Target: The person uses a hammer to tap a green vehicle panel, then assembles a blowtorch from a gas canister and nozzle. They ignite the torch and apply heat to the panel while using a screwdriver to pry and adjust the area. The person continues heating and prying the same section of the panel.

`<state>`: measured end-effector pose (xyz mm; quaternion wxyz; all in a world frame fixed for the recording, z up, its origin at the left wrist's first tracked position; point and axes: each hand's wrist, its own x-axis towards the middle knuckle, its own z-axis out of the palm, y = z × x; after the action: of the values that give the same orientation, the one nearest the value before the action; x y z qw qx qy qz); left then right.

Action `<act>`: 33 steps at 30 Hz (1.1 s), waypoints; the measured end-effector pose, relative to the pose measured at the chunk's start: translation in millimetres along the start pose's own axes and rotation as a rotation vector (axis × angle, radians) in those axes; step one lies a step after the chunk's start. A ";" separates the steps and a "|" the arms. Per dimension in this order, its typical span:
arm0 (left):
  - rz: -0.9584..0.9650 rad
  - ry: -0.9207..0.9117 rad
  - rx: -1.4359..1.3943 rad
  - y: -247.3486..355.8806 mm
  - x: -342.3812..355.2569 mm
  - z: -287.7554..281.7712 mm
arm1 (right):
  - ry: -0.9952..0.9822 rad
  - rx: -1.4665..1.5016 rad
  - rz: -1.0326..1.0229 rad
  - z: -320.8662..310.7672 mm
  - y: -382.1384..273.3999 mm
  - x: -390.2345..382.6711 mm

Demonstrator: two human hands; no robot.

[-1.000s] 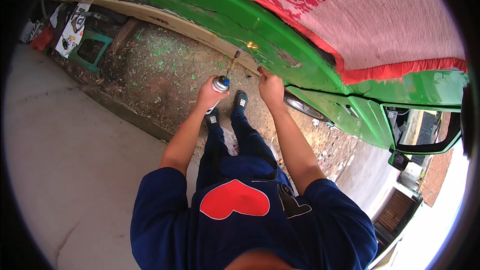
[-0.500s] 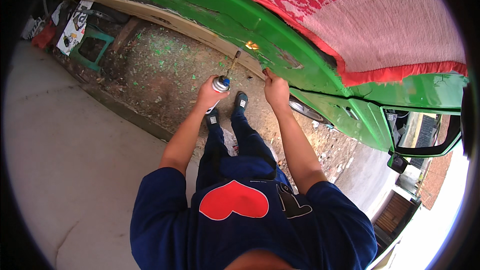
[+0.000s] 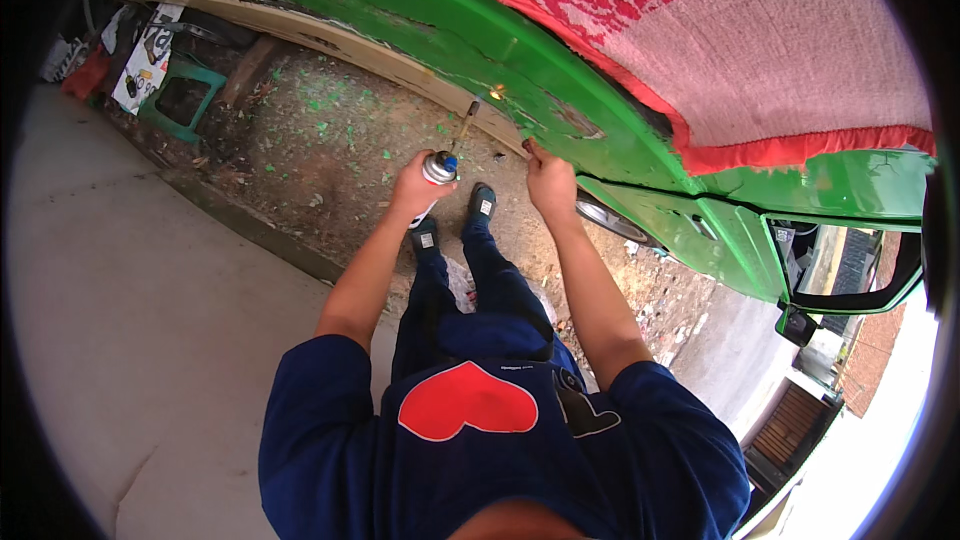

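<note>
My left hand (image 3: 410, 188) is closed around a white canister (image 3: 439, 168) with a silver top and blue fitting; a torch tube (image 3: 468, 117) points from it toward the green vehicle body (image 3: 565, 70). A small orange glow (image 3: 497, 92) shows on the cracked, peeling paint above the tube's tip. To the right, my right hand (image 3: 550, 185) grips a slim tool (image 3: 530, 145) with a brown handle, its far end near the panel and hard to make out. A tan lower strip (image 3: 350, 48) runs along the body below the green paint.
A pink-and-red blanket (image 3: 760, 60) covers the upper panel. A wheel (image 3: 612, 221) and side mirror (image 3: 798, 323) are at the right. A green plastic frame (image 3: 205, 90) and printed board (image 3: 140, 70) lie at the left. My feet (image 3: 483, 202) stand on dirt strewn with green flakes.
My right hand has shifted slightly right since a second ago, then stayed nearly still. The glow on the panel has shrunk. My left hand and canister are almost unmoved.
</note>
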<state>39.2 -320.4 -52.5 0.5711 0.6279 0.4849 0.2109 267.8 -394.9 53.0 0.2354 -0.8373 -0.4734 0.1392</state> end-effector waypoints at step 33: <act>-0.004 -0.006 0.031 0.9 7.4 -6.7 | -0.082 -0.030 0.018 -42.0 1.9 2.0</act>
<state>37.3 -310.6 -52.1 0.5631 0.6363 0.4877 0.2005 289.4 -405.0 87.8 0.2018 -0.8386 -0.4772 0.1685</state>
